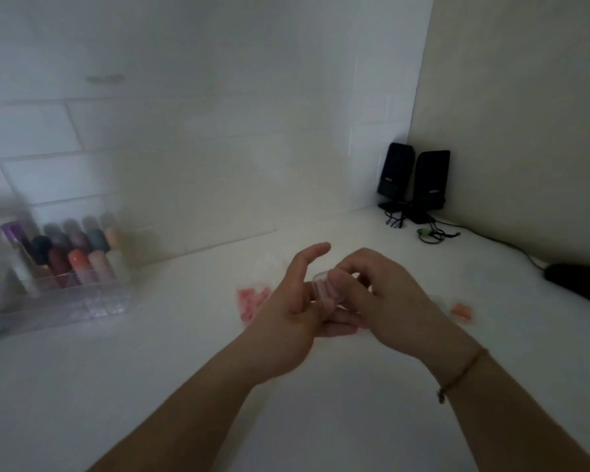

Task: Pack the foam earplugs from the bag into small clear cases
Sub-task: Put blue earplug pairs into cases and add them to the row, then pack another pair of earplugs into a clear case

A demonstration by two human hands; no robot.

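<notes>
A small clear case point(324, 289) with pinkish earplugs inside sits between my two hands above the white table. My left hand point(295, 301) holds it from below, its lower fingers curled under the case and its forefinger stretched out. My right hand point(372, 287) covers the case from the right, fingers curled round its top. Behind my left hand lies a clear bag of pink foam earplugs point(252, 299), partly hidden. More orange-pink earplugs point(462, 310) lie on the table to the right of my right hand. The picture is blurred.
A clear organizer point(65, 284) with several coloured bottles stands at the left against the tiled wall. Two black speakers point(414, 180) with cables stand in the back right corner. A dark object point(579, 281) lies at the right edge.
</notes>
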